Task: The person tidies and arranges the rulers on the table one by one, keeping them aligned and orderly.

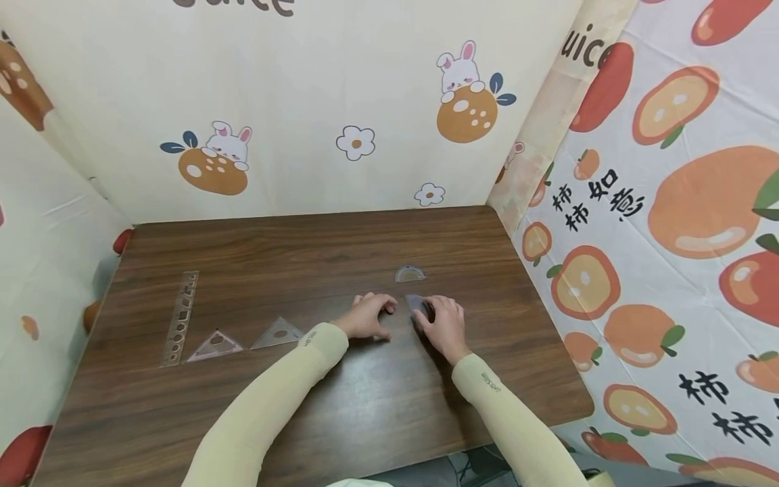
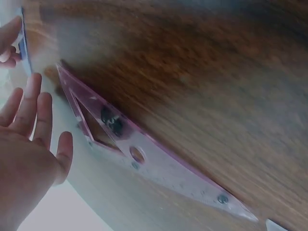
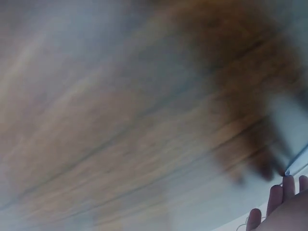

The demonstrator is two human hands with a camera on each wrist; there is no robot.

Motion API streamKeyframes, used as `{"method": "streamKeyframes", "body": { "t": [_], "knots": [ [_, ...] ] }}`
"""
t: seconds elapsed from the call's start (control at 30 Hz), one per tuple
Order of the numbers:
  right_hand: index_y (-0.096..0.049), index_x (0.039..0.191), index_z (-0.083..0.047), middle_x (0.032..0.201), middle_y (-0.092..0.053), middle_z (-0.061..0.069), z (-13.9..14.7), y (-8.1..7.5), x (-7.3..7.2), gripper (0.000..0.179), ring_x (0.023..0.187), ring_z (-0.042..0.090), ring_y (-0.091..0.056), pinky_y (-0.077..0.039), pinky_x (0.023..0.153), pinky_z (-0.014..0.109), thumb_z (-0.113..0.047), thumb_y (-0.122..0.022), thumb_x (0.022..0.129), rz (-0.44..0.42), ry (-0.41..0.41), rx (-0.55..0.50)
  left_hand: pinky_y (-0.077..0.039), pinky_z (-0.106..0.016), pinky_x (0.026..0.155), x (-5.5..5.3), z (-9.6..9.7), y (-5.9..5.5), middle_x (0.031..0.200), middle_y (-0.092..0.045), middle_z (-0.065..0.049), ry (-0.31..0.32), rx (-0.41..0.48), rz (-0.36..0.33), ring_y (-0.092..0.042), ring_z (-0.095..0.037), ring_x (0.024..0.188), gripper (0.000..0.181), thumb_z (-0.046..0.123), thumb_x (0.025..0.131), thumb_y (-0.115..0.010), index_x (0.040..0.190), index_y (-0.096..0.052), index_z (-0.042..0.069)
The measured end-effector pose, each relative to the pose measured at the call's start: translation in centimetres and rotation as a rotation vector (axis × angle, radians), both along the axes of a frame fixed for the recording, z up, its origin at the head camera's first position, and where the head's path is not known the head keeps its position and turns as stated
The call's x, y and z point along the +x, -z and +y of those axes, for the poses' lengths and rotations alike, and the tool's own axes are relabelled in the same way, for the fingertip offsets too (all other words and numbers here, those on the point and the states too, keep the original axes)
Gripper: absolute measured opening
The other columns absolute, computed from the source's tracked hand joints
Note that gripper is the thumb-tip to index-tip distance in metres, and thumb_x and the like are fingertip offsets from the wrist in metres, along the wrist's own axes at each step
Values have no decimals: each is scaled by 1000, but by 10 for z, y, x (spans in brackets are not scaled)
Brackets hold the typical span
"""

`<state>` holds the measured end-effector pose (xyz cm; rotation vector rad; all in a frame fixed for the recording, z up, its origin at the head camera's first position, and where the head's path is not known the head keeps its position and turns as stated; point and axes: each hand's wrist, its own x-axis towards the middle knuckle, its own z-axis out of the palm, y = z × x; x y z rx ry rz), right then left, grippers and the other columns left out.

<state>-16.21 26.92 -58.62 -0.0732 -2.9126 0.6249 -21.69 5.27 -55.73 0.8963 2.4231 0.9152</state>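
My right hand (image 1: 443,326) pinches a bluish translucent flat plastic piece (image 1: 415,303), mostly hidden by the fingers. In the left wrist view that hand (image 2: 8,41) grips the piece by its blue edge (image 2: 25,48). Right-hand fingertips show at the corner of the blurred right wrist view. Just to the left, my left hand (image 1: 369,316) hovers over the table, fingers loosely bent and holding nothing. Behind the hands lies a clear protractor (image 1: 410,274). A clear set square (image 1: 276,335) lies by the left forearm, a pinkish set square (image 1: 216,345) beside it.
A long clear ruler (image 1: 180,318) with cut-out shapes lies at the left of the brown wooden table (image 1: 274,250). Printed cloths hang behind the table (image 1: 292,101) and along its right side (image 1: 688,304). The table's right front corner is rounded.
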Motion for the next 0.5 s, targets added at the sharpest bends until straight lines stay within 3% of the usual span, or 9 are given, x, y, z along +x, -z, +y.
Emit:
{"method": "streamKeyframes", "body": {
  "t": [0.2,0.5],
  "knots": [
    [-64,120,-11,122,-63,7,0,-3,1,46,121,28,-50,-30,108,50,-43,-66,87,0,-60,-25,-27,-46,98,-2,3,-3,117,-65,-1,-45,-12,38,-50,-22,110,66,23,71,-85,129,-56,9],
    [-65,118,-11,120,-62,7,9,-1,9,49,119,27,-51,-30,107,50,-43,-72,82,26,-56,-25,-29,-45,98,-4,11,-3,116,-63,-2,-110,-59,115,-51,-22,109,58,22,74,-83,126,-60,11]
  ]
}}
